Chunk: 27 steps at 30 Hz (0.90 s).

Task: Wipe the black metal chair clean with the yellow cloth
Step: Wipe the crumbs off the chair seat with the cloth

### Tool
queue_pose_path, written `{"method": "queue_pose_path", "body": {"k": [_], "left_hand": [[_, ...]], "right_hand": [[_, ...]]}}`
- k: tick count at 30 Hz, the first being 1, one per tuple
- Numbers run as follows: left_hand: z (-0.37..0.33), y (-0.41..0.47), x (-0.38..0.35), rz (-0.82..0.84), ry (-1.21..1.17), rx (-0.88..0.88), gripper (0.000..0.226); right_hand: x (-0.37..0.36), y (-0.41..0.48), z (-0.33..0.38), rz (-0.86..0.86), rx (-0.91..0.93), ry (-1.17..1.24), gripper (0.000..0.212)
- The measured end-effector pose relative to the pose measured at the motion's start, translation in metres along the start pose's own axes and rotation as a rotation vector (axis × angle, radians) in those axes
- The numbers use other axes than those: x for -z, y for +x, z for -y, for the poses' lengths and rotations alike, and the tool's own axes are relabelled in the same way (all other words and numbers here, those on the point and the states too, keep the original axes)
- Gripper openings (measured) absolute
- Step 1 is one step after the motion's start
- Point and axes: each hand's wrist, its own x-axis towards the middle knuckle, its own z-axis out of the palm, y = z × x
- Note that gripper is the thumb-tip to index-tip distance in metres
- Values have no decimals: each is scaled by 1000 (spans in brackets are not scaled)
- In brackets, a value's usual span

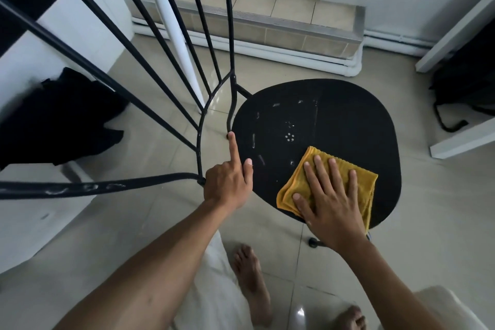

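The black metal chair stands on the tiled floor, its round seat streaked with pale marks near the middle and left. Its thin barred backrest rises at the left. A folded yellow cloth lies on the near part of the seat. My right hand presses flat on the cloth, fingers spread. My left hand grips the seat's left edge, index finger stretched along the rim toward a backrest bar.
A tiled step with a metal edge lies beyond the chair. A white pole stands behind the backrest. Dark fabric lies at the left, a black bag in a white shelf at the right. My bare feet are below.
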Motion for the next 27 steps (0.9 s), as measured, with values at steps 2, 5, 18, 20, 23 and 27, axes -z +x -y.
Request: {"method": "queue_pose_path", "body": {"k": [2,5,18,20,23,27], "left_hand": [[1,0,-1,-13,7,1,68],[0,0,-1,-25,-11,9,66],[-7,5,3,5,-114,98,66],[-11,15,2,29,-218,190,59],[-15,26,1,38,-292,290,55],[-24,22,4,15,-289,338,50]], "right_hand": [[2,5,7,8,24,-12,73],[4,17,15,20,61,-9,73],[13,24,23,38,37,20,73],[12,24,23,31,33,33,73],[10,24,22,27,41,42,74],[10,24,23,13,44,47,74]]}}
